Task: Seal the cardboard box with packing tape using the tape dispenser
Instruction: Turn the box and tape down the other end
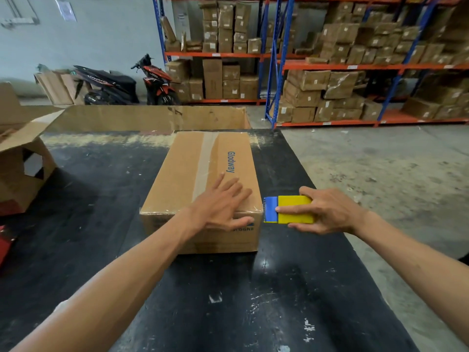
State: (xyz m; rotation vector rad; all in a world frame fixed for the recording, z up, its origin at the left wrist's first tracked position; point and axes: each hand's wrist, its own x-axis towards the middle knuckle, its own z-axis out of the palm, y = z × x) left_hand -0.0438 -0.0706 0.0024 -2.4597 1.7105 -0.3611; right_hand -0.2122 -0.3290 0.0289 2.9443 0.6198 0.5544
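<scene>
Fingers (299, 226) hide tape dispenser's (289, 209) roll.

Your left hand (223, 204) lies flat, fingers spread, palm down, with the forearm stretched forward. Your right hand (330, 212) is curled in a grip, thumb below and fingers wrapped on top.

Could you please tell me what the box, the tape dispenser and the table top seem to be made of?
The box: brown cardboard, matt, with a glossy clear tape strip along its top. The tape dispenser in the right hand: probably plastic, smooth yellow and blue. The table top: a dark, scuffed, slightly shiny surface; material unclear.
</scene>
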